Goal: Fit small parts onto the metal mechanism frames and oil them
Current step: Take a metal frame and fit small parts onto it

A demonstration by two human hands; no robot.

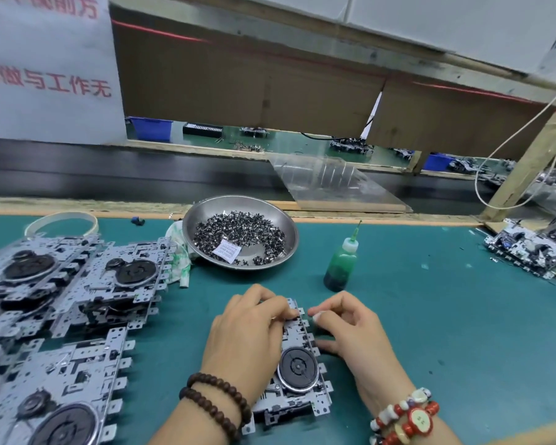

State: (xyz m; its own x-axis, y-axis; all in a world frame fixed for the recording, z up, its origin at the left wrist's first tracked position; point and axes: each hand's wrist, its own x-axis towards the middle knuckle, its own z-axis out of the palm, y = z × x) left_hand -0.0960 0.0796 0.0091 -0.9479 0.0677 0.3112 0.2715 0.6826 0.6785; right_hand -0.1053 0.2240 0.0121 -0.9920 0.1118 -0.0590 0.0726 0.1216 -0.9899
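A metal mechanism frame [297, 377] with a round black flywheel lies on the green mat in front of me. My left hand [247, 335] rests on its left side, fingers pressed on its far end. My right hand [350, 329] sits at its right edge, with the fingertips pinched near the frame's top corner; a small part in them cannot be made out. A steel bowl [289, 229] of small dark parts stands behind the hands. A green oil bottle [341, 264] with a needle tip stands upright to the bowl's right.
Stacks of mechanism frames [71, 290] fill the left of the mat. More frames [527, 248] lie at the far right. A tape ring [61, 221] and a clear plastic sheet [334, 184] lie near the black conveyor belt [126, 178]. A white cable [507, 142] hangs at the right.
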